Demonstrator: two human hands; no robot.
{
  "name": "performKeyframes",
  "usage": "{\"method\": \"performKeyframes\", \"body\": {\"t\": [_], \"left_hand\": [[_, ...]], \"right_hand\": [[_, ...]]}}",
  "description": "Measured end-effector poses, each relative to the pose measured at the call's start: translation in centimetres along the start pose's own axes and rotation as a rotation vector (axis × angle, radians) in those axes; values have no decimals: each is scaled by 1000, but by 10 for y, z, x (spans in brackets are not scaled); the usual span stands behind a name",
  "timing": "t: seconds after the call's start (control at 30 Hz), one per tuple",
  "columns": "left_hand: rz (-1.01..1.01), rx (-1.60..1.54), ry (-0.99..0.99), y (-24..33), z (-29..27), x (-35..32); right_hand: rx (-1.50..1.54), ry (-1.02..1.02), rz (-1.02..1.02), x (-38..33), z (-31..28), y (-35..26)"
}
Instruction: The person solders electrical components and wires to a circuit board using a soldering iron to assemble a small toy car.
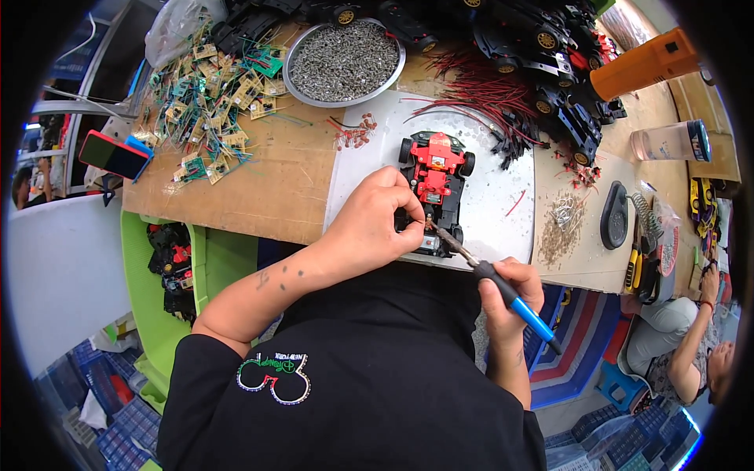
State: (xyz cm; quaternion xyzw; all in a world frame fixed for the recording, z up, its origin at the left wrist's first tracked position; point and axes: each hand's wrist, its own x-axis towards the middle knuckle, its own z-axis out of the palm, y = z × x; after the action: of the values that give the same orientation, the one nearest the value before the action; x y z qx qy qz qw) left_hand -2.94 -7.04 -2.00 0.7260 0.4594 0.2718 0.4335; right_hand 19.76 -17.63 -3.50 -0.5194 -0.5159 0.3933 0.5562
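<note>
A toy car chassis (444, 161), red and black with wheels at its corners, lies on a white sheet (503, 200) before me. My left hand (373, 208) rests at its near left side, thumb and forefinger pinched together over the near end; what they hold is too small to make out. In my right hand (503, 314) is a soldering iron (534, 318) with a blue and black handle. Its tip points up and left into the chassis, close to my left fingertips. Whether the tip touches anything there, I cannot tell.
Wired circuit boards (224, 110) are heaped at the left, beside a metal bowl of screws (314, 90). Red and black wires (479, 94) and black toy cars (569, 118) fill the far right. A lidded cup (660, 144) and coiled-wire stand (642, 212) are at right. Another person (675, 353) sits lower right.
</note>
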Motion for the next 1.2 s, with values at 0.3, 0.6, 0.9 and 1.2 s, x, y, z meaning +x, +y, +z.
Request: {"method": "performKeyframes", "body": {"t": [0.3, 0.6, 0.9, 1.2], "left_hand": [[8, -26, 4, 2, 1, 2], [-17, 8, -31, 2, 0, 3], [-127, 16, -53, 9, -3, 2], [17, -41, -96, -1, -5, 2]], "right_hand": [[-623, 197, -281, -12, -55, 22], [-992, 20, -429, -24, -81, 31], [-1047, 69, -457, -23, -57, 32], [-918, 93, -538, 0, -30, 7]]}}
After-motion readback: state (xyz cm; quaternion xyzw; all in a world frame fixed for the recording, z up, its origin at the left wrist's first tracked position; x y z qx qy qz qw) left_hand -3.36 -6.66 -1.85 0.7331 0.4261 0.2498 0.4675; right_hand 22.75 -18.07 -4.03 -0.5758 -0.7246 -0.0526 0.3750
